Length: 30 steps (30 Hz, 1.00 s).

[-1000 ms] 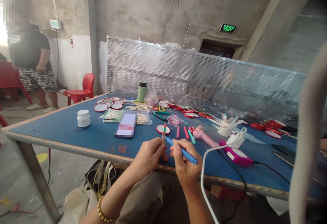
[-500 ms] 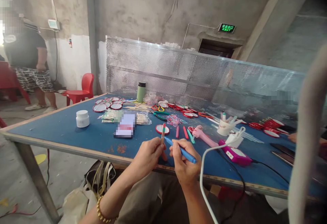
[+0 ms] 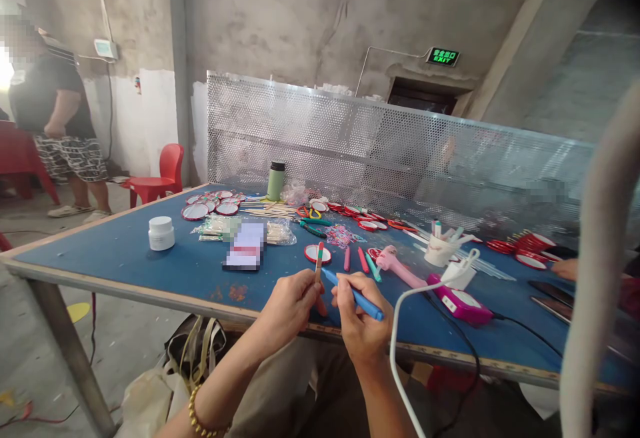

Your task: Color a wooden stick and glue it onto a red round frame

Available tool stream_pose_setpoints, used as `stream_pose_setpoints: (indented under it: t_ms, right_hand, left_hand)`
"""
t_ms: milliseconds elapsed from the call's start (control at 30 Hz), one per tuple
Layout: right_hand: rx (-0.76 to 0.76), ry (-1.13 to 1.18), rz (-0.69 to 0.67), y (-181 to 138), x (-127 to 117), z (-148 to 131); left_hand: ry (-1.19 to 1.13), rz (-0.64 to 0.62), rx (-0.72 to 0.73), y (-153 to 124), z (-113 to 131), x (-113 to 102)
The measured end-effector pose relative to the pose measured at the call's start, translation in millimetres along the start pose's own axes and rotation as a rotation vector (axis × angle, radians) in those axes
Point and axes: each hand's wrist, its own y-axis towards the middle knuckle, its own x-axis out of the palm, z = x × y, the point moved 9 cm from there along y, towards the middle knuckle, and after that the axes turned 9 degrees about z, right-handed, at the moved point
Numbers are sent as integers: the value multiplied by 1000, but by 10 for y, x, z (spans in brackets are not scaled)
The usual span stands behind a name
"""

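The left hand [image 3: 287, 305] has its fingers closed on a near-upright wooden stick [image 3: 319, 263], upper end red and green. The right hand [image 3: 367, 321] grips a blue marker [image 3: 369, 305], tip directed at the stick; contact cannot be determined. The stick is over the blue table [image 3: 193, 281], near edge. Beyond lies a red-rimmed disc [image 3: 311, 253]; left of it, a phone [image 3: 245, 248].

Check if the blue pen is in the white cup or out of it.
Out: the right hand holds the blue pen, apart from the white cup.
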Motion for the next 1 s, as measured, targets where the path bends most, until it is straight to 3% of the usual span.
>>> stream_pose_setpoints:
  t_ms: [133, 367, 600, 800, 1000]
  right_hand:
    - [-13, 19, 30, 2, -18, -9]
    - [-26, -3, -34, -4, 19, -13]
    - [-12, 49, 40, 9, -23, -32]
    - [-15, 1, -26, -10, 9, -18]
    - [-7, 50, 35, 10, -28, -32]
  left_hand:
    - [-5, 3, -9, 2, 8, -1]
    - [1, 2, -8, 0, 7, 6]
    - [8, 4, -10, 9, -23, -3]
    - [17, 11, 12, 8, 5, -4]
    - [-12, -4, -10, 4, 0, 6]
